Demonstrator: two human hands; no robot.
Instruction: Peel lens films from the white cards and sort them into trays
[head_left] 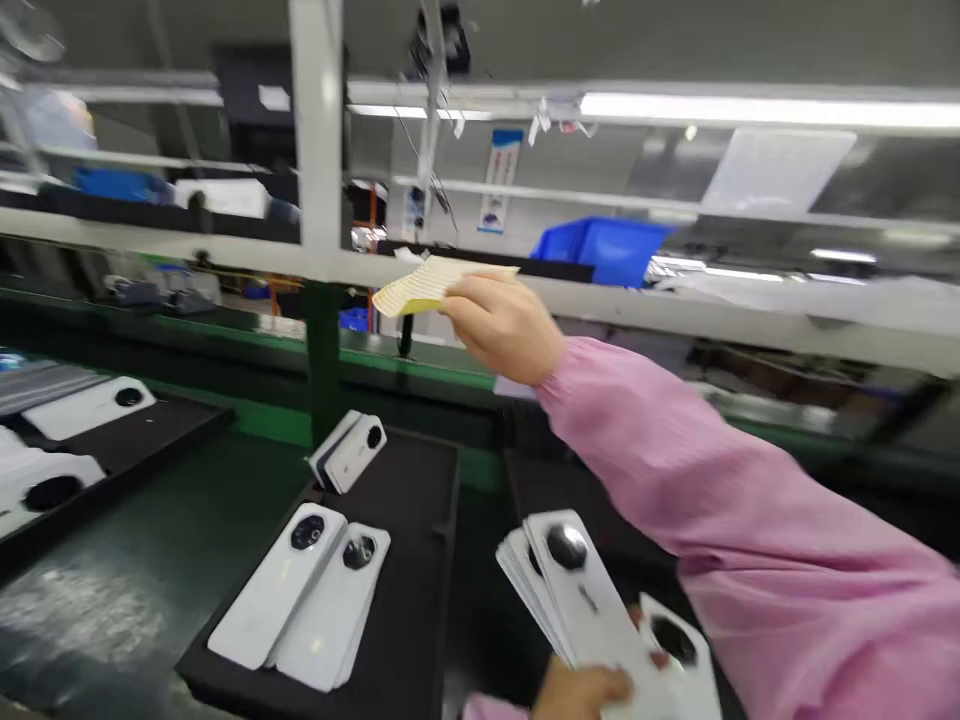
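Note:
At upper middle, my right hand (504, 322), in a pink sleeve, pinches a yellowish sheet of labels (420, 284) at its right end. The sheet has rows of small marks and sits level with the white shelf rail. My left hand (581, 690) is at the bottom edge, partly cut off, with its thumb over a fanned stack of white phone back covers (581, 590) and fingertips showing at their right side. Each has a round black camera area. Another white phone back cover (686, 650) lies against the stack's right side.
A black tray (409, 560) holds several white phone covers (277, 585). A further black tray (180, 425) with phone covers is at the left. A white post (318, 130) and white rail (675, 315) cross ahead. Behind them sits a blue bin (600, 250).

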